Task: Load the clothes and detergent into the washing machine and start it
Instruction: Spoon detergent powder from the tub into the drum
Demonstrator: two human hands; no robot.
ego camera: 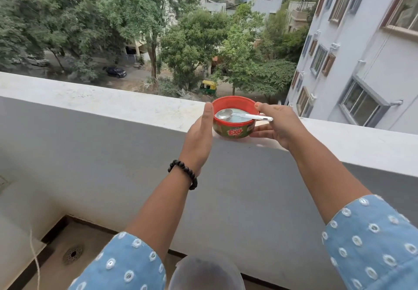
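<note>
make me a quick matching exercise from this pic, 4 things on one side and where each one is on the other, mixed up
Things:
1. spoon
2. tub
3. bracelet
4. drain

Places:
A. on the parapet ledge, between both hands
B. in the balcony floor, lower left
C. lying across the open tub, handle pointing toward the right hand
D. around the wrist below the left hand

Pairs: 1-C, 2-A, 3-D, 4-B
</note>
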